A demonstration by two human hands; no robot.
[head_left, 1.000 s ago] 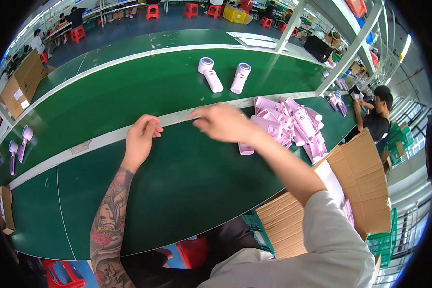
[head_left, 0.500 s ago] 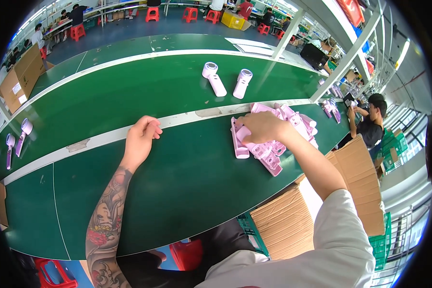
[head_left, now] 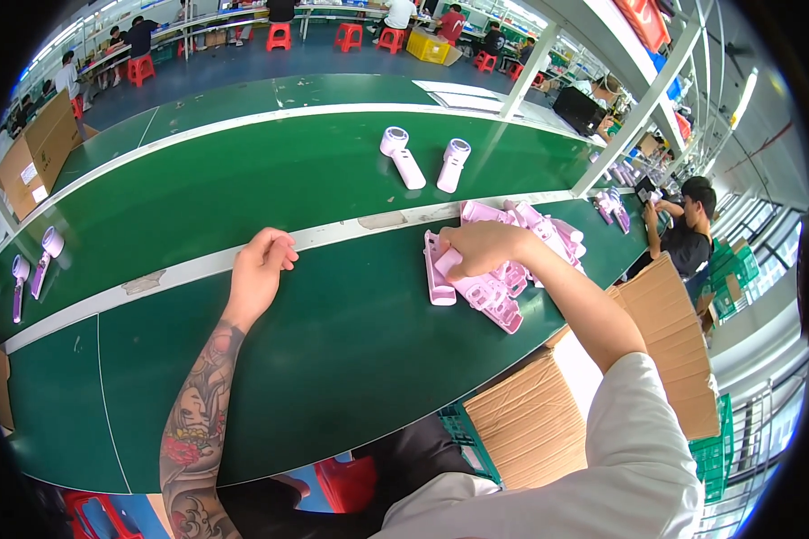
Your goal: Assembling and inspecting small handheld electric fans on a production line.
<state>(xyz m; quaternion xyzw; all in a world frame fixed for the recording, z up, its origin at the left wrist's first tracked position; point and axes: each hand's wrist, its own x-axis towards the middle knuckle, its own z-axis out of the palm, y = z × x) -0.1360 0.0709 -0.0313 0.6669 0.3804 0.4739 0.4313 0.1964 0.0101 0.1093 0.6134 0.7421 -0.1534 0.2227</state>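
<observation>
My right hand is over a pile of pink plastic housing pieces at the right of the green table. Its fingers are closed on one pink plastic housing piece at the pile's left side; the palm hides part of the grip. Another long pink shell lies just left of it on the table. My left hand hovers near the white rail, fingers curled together, with nothing visible in them.
Beyond the white rail, two pale handheld fans lie on the green belt; more fans are at far left. An open cardboard box stands below the table's right edge. A co-worker sits at right.
My right hand has shifted slightly left and nearer within the pile, its fingers now around a pink piece. My left hand stays curled in nearly the same place. The view has shifted a little.
</observation>
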